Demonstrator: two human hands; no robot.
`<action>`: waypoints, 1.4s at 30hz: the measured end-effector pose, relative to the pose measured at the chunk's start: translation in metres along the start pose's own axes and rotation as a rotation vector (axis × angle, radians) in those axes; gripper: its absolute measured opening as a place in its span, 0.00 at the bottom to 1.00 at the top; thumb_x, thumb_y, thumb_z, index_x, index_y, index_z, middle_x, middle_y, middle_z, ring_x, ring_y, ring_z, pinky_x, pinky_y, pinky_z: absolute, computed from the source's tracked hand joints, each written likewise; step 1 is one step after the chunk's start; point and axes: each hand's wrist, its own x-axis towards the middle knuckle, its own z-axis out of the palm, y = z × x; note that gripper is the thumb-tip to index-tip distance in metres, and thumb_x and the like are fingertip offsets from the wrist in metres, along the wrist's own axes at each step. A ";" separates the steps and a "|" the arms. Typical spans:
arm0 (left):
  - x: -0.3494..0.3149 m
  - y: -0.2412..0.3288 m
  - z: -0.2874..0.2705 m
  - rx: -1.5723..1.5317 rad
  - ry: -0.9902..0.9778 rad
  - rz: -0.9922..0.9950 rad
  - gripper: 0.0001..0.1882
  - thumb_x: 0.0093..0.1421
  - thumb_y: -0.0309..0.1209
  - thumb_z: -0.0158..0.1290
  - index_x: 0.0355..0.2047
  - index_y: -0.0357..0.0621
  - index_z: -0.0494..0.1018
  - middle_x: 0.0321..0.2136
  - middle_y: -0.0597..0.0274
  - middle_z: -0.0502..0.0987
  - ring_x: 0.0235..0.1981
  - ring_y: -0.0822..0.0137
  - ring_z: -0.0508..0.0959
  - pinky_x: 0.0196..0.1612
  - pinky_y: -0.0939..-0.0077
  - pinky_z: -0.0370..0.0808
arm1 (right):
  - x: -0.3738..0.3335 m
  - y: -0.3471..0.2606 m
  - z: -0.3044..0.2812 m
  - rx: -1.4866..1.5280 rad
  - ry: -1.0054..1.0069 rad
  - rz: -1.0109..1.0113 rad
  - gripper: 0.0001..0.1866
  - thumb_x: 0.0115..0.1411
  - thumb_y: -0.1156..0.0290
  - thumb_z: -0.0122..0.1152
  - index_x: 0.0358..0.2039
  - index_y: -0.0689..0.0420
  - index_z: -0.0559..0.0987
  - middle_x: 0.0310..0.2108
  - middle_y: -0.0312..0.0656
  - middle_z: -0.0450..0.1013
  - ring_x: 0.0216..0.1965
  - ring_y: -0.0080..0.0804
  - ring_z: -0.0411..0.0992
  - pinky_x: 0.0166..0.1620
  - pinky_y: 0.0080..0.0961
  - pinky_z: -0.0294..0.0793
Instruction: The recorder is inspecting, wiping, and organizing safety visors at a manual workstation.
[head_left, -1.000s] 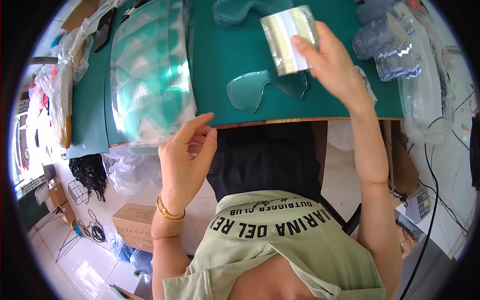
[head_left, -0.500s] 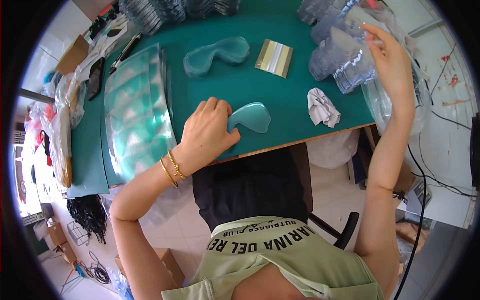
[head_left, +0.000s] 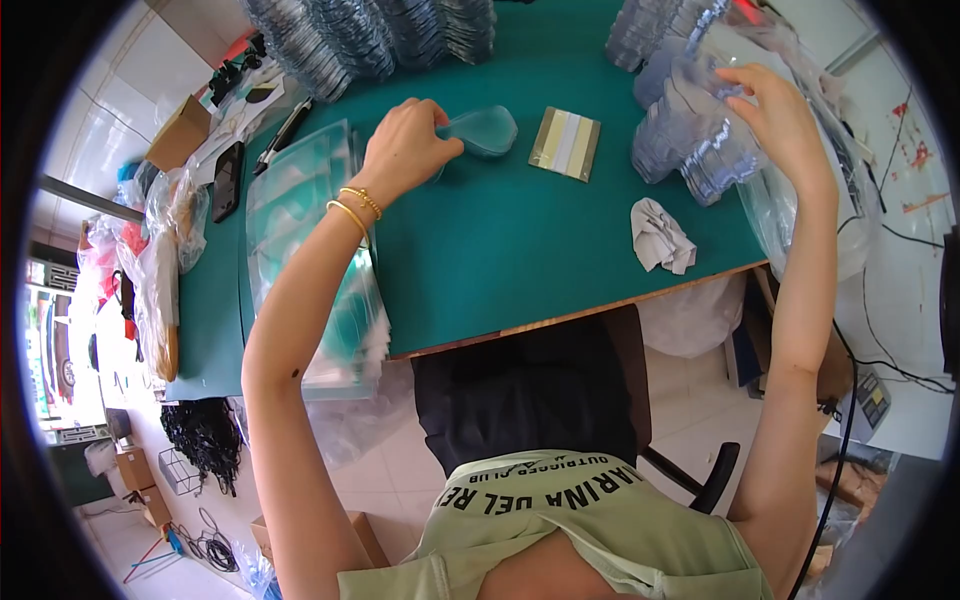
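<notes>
My left hand is closed, its thumb and fingers gripping the left part of a clear bluish goggle lens. That lens lies over the spot of the small lens pile on the green mat, and the hand hides most of the pile. My right hand reaches to the stacked clear lenses at the right. Its thumb and index finger are apart at the upper edge of the stack, and I see no lens plainly between them. A square yellowish pad with a pale stripe lies between the hands.
Crumpled grey cloth lies near the front right edge. Clear printed sheets are layered at the left, beside a black phone and a cutter knife. More lens stacks stand at the back. A black cable hangs at right.
My left hand has carried the lens from the near table edge away from me to the lens pile. My right hand stays by the right stack. The view has shifted slightly.
</notes>
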 end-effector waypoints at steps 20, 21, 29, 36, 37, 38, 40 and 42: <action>-0.183 0.068 -0.005 -0.317 0.035 -0.224 0.28 0.53 0.30 0.64 0.54 0.37 0.72 0.47 0.54 0.74 0.47 0.57 0.75 0.48 0.65 0.73 | -0.108 -0.110 0.103 0.137 0.162 0.174 0.14 0.60 0.72 0.62 0.47 0.58 0.80 0.44 0.45 0.73 0.43 0.45 0.72 0.48 0.35 0.72; -0.182 0.071 0.000 -0.271 0.030 -0.183 0.30 0.52 0.32 0.66 0.54 0.36 0.72 0.49 0.54 0.72 0.49 0.55 0.73 0.50 0.63 0.72 | -0.122 -0.093 0.108 0.056 0.084 0.215 0.14 0.61 0.71 0.61 0.48 0.58 0.80 0.46 0.46 0.72 0.43 0.44 0.72 0.48 0.34 0.72; -0.190 0.064 0.011 -0.176 0.015 -0.160 0.34 0.46 0.35 0.70 0.53 0.34 0.72 0.46 0.55 0.69 0.49 0.53 0.70 0.50 0.62 0.71 | -0.107 -0.161 0.111 0.682 -0.002 0.044 0.10 0.57 0.81 0.64 0.40 0.59 0.82 0.38 0.39 0.76 0.35 0.26 0.75 0.37 0.22 0.75; -0.194 0.055 0.016 -0.209 0.075 -0.135 0.33 0.44 0.33 0.70 0.51 0.35 0.73 0.46 0.57 0.70 0.46 0.55 0.71 0.49 0.64 0.72 | -0.078 -0.215 0.167 0.667 -0.051 -0.525 0.08 0.51 0.81 0.65 0.32 0.61 0.77 0.32 0.42 0.72 0.33 0.40 0.74 0.36 0.31 0.76; -0.194 0.054 0.017 -0.215 0.082 -0.139 0.33 0.43 0.33 0.71 0.50 0.35 0.73 0.45 0.57 0.70 0.46 0.55 0.71 0.48 0.64 0.72 | -0.070 -0.207 0.170 0.615 0.011 -0.523 0.06 0.51 0.81 0.65 0.30 0.61 0.77 0.33 0.42 0.72 0.33 0.40 0.74 0.34 0.31 0.75; -0.195 0.053 0.017 -0.219 0.081 -0.154 0.33 0.43 0.33 0.71 0.50 0.35 0.73 0.45 0.57 0.70 0.46 0.55 0.71 0.48 0.64 0.72 | -0.067 -0.203 0.169 0.621 -0.013 -0.450 0.05 0.51 0.81 0.65 0.29 0.62 0.77 0.32 0.42 0.72 0.33 0.39 0.74 0.33 0.31 0.75; -0.194 0.053 0.020 -0.226 0.083 -0.146 0.33 0.43 0.33 0.71 0.50 0.36 0.73 0.45 0.57 0.70 0.45 0.55 0.71 0.47 0.64 0.72 | -0.071 -0.202 0.165 0.656 -0.052 -0.533 0.06 0.50 0.80 0.67 0.28 0.62 0.77 0.32 0.42 0.72 0.32 0.38 0.74 0.33 0.31 0.75; -0.193 0.052 0.020 -0.239 0.070 -0.162 0.33 0.42 0.32 0.71 0.50 0.36 0.73 0.44 0.57 0.70 0.45 0.55 0.71 0.47 0.64 0.72 | -0.088 -0.220 0.163 0.709 -0.183 -0.622 0.07 0.49 0.81 0.67 0.29 0.61 0.77 0.32 0.42 0.72 0.32 0.38 0.74 0.33 0.31 0.75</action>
